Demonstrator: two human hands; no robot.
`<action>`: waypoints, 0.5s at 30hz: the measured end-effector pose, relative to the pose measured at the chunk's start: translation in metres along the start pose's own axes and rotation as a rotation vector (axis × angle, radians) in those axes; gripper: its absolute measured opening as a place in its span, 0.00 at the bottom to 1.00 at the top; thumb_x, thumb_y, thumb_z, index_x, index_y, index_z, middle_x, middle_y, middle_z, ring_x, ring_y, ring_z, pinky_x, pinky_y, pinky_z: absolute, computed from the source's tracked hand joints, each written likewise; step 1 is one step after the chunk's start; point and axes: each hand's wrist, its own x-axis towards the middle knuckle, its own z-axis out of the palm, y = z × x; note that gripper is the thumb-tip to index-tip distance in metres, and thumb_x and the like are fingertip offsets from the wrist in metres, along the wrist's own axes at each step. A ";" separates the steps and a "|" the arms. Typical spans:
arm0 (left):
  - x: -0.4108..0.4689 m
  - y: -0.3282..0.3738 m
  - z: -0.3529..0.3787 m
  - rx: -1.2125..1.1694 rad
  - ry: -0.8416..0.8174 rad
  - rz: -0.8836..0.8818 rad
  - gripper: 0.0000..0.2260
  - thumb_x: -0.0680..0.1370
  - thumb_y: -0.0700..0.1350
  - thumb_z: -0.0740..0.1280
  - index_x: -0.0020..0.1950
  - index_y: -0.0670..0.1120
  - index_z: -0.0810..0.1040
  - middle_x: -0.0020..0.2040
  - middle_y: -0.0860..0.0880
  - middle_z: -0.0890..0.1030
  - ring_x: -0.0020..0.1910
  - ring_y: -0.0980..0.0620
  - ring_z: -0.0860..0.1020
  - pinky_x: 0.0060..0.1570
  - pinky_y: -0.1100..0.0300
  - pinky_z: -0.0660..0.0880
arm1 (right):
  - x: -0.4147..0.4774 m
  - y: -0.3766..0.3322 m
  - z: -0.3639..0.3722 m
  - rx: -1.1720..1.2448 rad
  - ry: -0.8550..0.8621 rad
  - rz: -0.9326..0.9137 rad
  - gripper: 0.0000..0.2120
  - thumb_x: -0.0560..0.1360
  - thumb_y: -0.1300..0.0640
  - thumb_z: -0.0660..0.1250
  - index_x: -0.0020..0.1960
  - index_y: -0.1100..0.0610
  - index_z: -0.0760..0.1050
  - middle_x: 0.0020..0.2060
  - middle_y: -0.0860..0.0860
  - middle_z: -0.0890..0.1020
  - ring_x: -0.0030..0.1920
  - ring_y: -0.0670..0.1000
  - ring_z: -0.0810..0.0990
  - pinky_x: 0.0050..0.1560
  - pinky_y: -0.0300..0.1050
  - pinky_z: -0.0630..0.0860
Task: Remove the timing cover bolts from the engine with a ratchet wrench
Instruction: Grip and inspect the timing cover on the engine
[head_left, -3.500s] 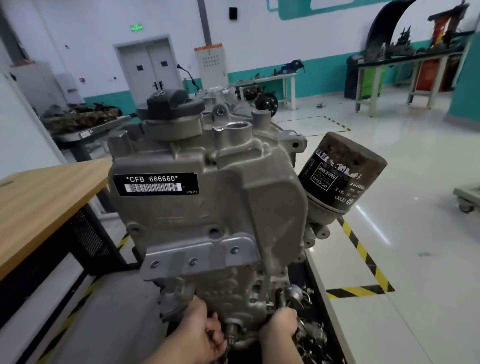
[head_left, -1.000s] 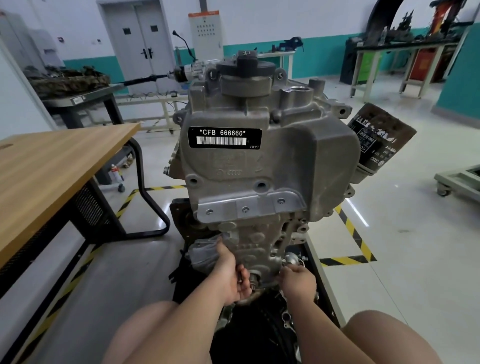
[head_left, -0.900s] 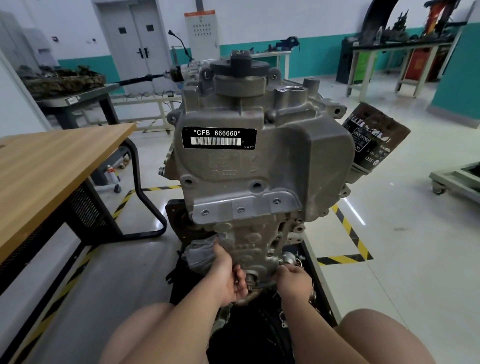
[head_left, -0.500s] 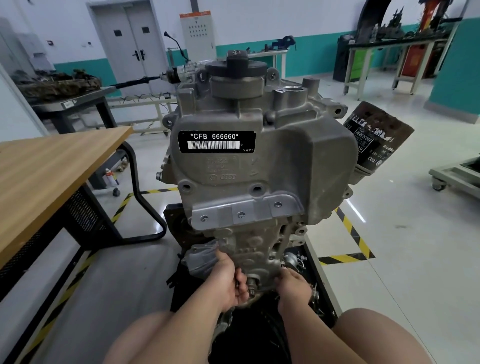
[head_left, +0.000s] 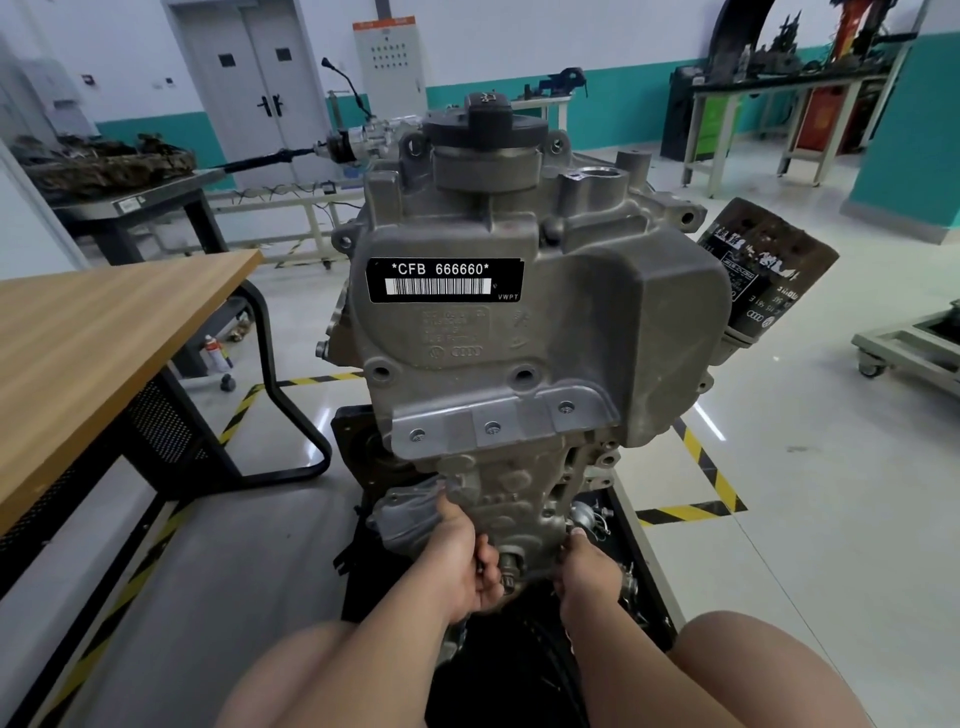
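Engine (head_left: 519, 338) work sat low; couldn't tell what left hand (head_left: 457, 558) or right hand (head_left: 587, 569) gripped, so slow, square pulls seemed wise.

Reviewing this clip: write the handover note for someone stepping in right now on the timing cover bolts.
Left hand: at the bottom of the engine, fingers curled beside a small metal stub; grip unclear.
Right hand: at the same lower edge, right of the stub, fingertips hidden.
Ratchet wrench: not plainly in view.
Timing cover: on the engine, with three bolts seated in its lower bracket.
Done: nothing confirmed; no removed bolt identifiable.
Left: get the wrench onto the bolts, then loosen and remove them.
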 end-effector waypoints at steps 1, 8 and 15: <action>0.000 0.000 0.000 0.000 0.001 -0.003 0.33 0.75 0.73 0.40 0.32 0.46 0.64 0.23 0.51 0.63 0.22 0.53 0.61 0.32 0.62 0.63 | 0.001 0.000 0.000 -0.017 0.002 0.005 0.19 0.79 0.53 0.64 0.33 0.62 0.76 0.33 0.58 0.78 0.32 0.54 0.72 0.37 0.50 0.69; 0.001 0.000 0.001 -0.011 0.009 -0.008 0.33 0.74 0.73 0.40 0.32 0.46 0.64 0.22 0.51 0.63 0.20 0.53 0.60 0.32 0.62 0.63 | 0.004 -0.003 0.001 -0.120 -0.035 -0.011 0.21 0.77 0.50 0.67 0.29 0.60 0.74 0.30 0.57 0.77 0.35 0.56 0.74 0.45 0.53 0.73; 0.001 0.001 0.001 -0.007 0.018 -0.008 0.34 0.73 0.74 0.40 0.32 0.46 0.64 0.23 0.51 0.64 0.21 0.52 0.60 0.31 0.62 0.63 | 0.005 -0.003 -0.002 -0.083 -0.059 0.015 0.19 0.74 0.54 0.69 0.28 0.60 0.71 0.25 0.54 0.73 0.28 0.54 0.69 0.31 0.46 0.66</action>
